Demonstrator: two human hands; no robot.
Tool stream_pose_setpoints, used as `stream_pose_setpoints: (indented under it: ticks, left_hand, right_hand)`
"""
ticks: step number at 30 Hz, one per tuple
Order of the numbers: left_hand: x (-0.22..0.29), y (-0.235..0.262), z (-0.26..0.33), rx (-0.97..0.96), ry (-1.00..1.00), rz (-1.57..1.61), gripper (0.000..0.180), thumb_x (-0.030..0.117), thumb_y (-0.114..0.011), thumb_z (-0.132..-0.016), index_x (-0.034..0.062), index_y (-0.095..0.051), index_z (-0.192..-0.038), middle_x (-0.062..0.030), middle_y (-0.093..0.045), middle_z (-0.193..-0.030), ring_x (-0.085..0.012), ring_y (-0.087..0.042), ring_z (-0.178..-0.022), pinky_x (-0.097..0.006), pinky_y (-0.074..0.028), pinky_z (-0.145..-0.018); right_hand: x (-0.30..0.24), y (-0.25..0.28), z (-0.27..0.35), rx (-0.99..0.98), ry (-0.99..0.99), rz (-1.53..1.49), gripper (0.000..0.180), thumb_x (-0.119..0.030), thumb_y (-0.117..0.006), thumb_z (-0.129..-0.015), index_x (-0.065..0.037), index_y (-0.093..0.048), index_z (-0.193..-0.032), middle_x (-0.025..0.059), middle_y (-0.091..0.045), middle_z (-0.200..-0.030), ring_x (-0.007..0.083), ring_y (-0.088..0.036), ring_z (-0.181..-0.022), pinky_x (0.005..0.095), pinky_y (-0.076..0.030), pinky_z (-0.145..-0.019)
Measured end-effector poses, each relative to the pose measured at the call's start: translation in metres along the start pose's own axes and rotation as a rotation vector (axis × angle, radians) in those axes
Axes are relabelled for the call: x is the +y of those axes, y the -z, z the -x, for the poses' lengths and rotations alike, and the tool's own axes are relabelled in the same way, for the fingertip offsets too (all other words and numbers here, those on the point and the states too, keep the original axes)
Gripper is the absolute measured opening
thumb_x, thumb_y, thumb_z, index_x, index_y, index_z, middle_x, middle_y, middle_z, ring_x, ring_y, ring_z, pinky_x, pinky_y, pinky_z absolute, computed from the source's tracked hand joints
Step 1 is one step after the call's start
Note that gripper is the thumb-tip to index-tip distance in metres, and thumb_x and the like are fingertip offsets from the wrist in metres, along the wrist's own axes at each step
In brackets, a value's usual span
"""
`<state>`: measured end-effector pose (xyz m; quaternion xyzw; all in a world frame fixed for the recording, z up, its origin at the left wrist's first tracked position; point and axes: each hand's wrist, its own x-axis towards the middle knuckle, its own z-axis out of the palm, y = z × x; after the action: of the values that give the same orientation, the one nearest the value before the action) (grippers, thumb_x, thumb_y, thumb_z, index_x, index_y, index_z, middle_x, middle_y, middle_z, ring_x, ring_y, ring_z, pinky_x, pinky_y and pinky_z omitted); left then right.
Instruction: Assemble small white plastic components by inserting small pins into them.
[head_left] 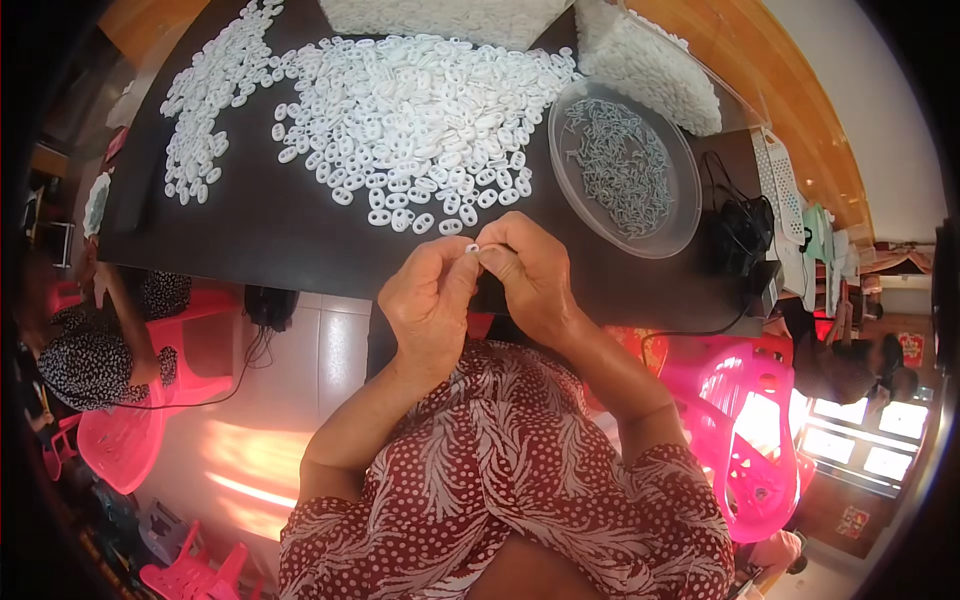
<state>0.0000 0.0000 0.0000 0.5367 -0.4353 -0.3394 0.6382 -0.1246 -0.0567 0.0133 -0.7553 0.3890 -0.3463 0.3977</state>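
Observation:
Both of my hands meet over the near edge of a black table (290,225). My left hand (428,300) and my right hand (530,275) pinch one small white plastic piece (472,246) between their fingertips. Just beyond them lies a wide heap of similar white oval pieces (420,110). A round clear dish (625,170) with several small grey metal parts sits to the right of my right hand.
A second strip of white pieces (205,100) lies at the table's far left. Clear bags of white parts (650,70) sit at the back. Black cables (740,230) lie at the right edge. Pink plastic chairs (745,430) stand on both sides; another person (90,350) sits at left.

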Motion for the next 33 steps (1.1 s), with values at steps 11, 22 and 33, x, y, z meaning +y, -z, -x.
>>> stream_pose_setpoints:
  ticks: [11,22,33]
  left_hand:
    - [0.010,0.005,-0.004,-0.009,0.168,0.152,0.013,0.006,-0.063,-0.089,-0.0019,-0.064,-0.099,-0.0027,-0.065,-0.081,-0.0055,-0.056,-0.065,-0.017,-0.043,-0.055]
    - [0.013,0.005,-0.004,-0.010,0.246,0.207,0.011,0.003,-0.061,-0.089,-0.0047,-0.064,-0.097,-0.0037,-0.064,-0.082,-0.0060,-0.056,-0.068,-0.019,-0.048,-0.062]
    - [0.012,0.002,-0.002,0.037,0.219,0.267,0.010,0.001,-0.060,-0.090,-0.0040,-0.062,-0.098,-0.0036,-0.063,-0.086,-0.0069,-0.057,-0.071,-0.020,-0.049,-0.064]
  right_hand:
    - [-0.007,0.006,-0.002,-0.051,-0.174,-0.271,0.011,-0.004,-0.059,-0.088,0.001,-0.062,-0.097,0.0055,-0.062,-0.088,0.0106,-0.058,-0.082,0.0258,-0.048,-0.073]
    - [-0.006,0.005,-0.001,-0.008,-0.202,-0.276,0.008,-0.001,-0.060,-0.087,0.002,-0.063,-0.094,0.0018,-0.065,-0.087,0.0056,-0.057,-0.081,0.0213,-0.048,-0.072]
    - [-0.005,0.001,-0.003,0.059,0.013,-0.164,0.008,0.002,-0.062,-0.084,0.003,-0.065,-0.091,0.0037,-0.061,-0.086,0.0086,-0.056,-0.078,0.0222,-0.046,-0.068]
